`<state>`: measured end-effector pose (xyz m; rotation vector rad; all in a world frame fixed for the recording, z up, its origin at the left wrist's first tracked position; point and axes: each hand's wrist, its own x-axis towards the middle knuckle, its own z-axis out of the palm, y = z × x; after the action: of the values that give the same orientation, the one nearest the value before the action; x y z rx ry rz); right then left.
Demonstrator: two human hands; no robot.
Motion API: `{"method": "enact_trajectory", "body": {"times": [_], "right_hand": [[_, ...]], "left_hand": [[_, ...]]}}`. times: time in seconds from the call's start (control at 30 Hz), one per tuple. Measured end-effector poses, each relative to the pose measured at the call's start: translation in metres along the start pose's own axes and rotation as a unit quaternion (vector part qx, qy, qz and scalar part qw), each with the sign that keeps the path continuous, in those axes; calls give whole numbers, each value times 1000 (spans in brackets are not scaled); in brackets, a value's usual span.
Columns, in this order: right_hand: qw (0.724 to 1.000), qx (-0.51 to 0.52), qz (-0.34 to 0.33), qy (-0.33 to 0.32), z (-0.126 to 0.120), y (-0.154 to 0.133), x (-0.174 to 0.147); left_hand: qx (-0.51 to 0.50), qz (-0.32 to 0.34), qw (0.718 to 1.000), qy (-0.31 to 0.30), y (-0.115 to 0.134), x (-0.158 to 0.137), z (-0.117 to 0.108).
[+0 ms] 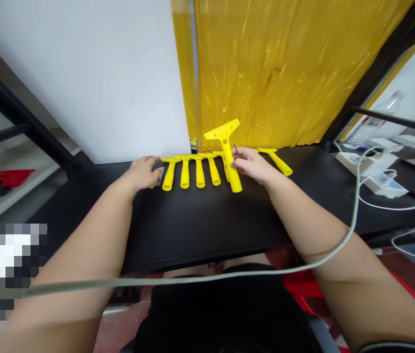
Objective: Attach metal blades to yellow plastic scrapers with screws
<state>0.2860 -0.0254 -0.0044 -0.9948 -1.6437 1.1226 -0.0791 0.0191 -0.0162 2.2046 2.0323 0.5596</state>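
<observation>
My right hand (253, 164) is closed around the handle of a yellow scraper (225, 139), its wide T-shaped head raised and facing up. A thin dark piece shows by the fingers; its kind is unclear. Several more yellow scraper handles (184, 174) lie in a row along the back of the black table, hollow ends toward me. Another yellow handle (280, 163) lies right of my right hand. At the row's left end, my left hand (141, 173) has thumb and fingers apart, beside a small grey metal plate (160, 176) with a bit of yellow under it.
A black table (207, 225) extends before me, backed by a white panel (119, 78) and a yellow wrapped surface (284, 73). A pale cable (207, 278) crosses in front of my arms. White boxes (384, 184) and a plastic bottle (380, 115) stand at the right.
</observation>
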Motion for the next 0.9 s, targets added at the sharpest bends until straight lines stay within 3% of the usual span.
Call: {"method": "enact_trajectory", "body": {"times": [0.23, 0.5, 0.63, 0.77, 0.9], "right_hand": [[1000, -4, 18, 13, -2, 5, 3], [999, -21, 22, 34, -11, 11, 7], [998, -39, 22, 33, -16, 13, 9], [998, -41, 8, 37, -21, 15, 11], [998, -62, -24, 14, -28, 15, 12]], "left_hand": [[45, 17, 994, -94, -14, 1, 38], [63, 49, 990, -116, -25, -16, 40], [63, 78, 987, -123, -37, -50, 28], [54, 100, 986, -120, -52, -104, 15], [35, 127, 985, -110, -44, -161, 7]]}}
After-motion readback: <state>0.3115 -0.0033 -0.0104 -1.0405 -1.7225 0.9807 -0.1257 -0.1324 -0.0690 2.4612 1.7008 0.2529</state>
